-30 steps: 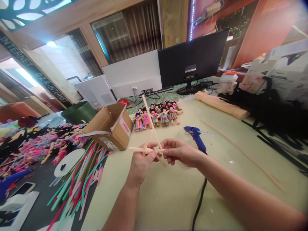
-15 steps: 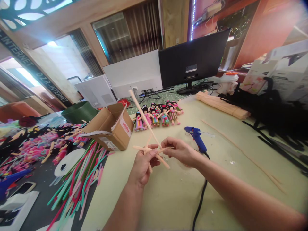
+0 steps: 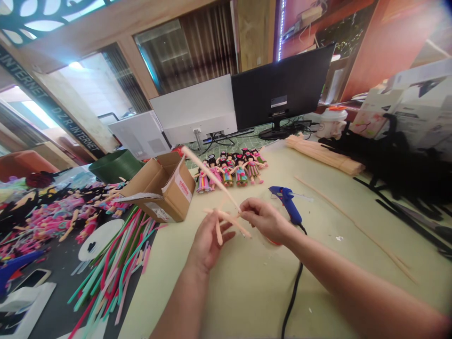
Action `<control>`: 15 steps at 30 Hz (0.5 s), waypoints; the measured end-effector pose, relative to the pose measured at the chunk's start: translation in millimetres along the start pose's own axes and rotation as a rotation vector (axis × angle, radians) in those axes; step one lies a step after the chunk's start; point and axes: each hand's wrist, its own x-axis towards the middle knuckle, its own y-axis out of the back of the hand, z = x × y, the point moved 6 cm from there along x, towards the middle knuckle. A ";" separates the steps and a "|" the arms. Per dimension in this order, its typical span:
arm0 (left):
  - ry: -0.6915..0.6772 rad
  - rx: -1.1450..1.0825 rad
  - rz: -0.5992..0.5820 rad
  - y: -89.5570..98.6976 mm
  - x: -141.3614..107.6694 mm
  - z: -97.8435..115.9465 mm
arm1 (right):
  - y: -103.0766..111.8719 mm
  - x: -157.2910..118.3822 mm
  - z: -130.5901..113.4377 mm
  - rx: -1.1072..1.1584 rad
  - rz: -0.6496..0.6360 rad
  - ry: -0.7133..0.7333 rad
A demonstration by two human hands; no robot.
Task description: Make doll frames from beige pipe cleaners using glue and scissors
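Note:
My left hand holds a small frame of bent peach pipe cleaners, pinched near its left end, with several short arms sticking out. One leg of it hangs down in front of my fingers. A long straight peach pipe cleaner slants from the upper left down to my right hand, whose thumb and fingers are closed on its lower end. Whether that end is joined to the frame cannot be made out. To the right of my right hand lies a blue glue gun with a black cord.
Small pipe-cleaner dolls stand beyond my hands. An open cardboard box is at left, beside a heap of coloured pipe cleaners. A peach bundle and black pipe cleaners lie right. Monitors line the back.
My right hand has moved slightly right, away from my left fingers. The long pipe cleaner leans further left, and the frame has turned a little in my left hand.

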 end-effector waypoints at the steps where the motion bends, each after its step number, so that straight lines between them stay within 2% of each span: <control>1: -0.107 0.082 0.067 7.2 0.5 8.3 | 0.8 0.6 3.2 0.015 0.003 -0.044; 3: -0.372 0.316 0.201 19.6 -3.1 30.6 | 2.5 1.1 8.6 0.043 0.014 -0.120; 4: -0.504 0.465 0.229 21.5 -6.8 41.9 | 2.9 1.2 10.7 0.063 0.016 -0.149; 5: -0.619 0.626 0.211 19.5 -10.5 51.1 | 2.6 1.3 12.6 0.090 0.009 -0.173; 7: -0.786 0.931 0.077 8.2 -17.4 60.2 | 0.2 1.4 16.2 0.154 -0.024 -0.212; 9: -0.859 1.178 -0.110 -5.9 -23.1 57.5 | -3.3 1.2 19.6 0.201 -0.068 -0.248; 11: -0.878 1.348 -0.247 -17.9 -27.6 49.4 | -7.2 0.4 22.3 0.219 -0.112 -0.273; 13: -0.870 1.422 -0.274 -26.0 -30.1 42.9 | -11.6 -0.7 23.8 0.238 -0.162 -0.279; 15: -0.852 1.402 -0.226 -30.4 -31.1 40.4 | -15.9 -2.2 24.3 0.286 -0.214 -0.275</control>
